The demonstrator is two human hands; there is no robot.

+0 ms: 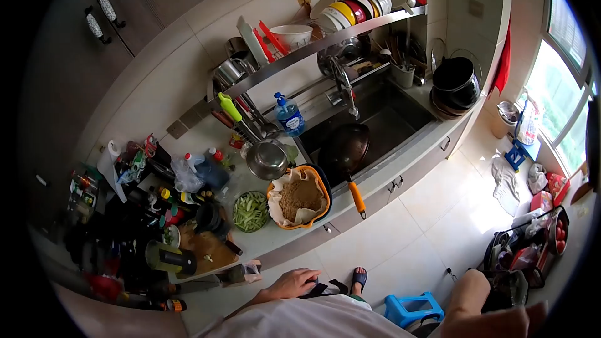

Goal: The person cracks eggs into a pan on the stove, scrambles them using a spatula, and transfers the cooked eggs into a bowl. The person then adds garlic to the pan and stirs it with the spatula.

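My left hand (292, 285) is low in front of my body, beside my pale shirt. Its fingers curl inward against something small and dark that I cannot make out. At the lower right edge my bent right arm rises close to the camera, and my right hand (501, 323) is blurred and partly cut off. Ahead of the left hand, on the counter, stands an orange basket (273, 216) lined with cloth and filled with brown crumbly stuff. Beside it are a bowl of cut green vegetables (251, 211) and a steel pan (267, 159).
A wok (344, 149) with an orange handle rests in the sink (393, 116). Bottles, jars and a cutting board (210, 252) crowd the left counter. Dishes fill the rack (313, 53). On the floor are a blue stool (413, 308) and bags near the window.
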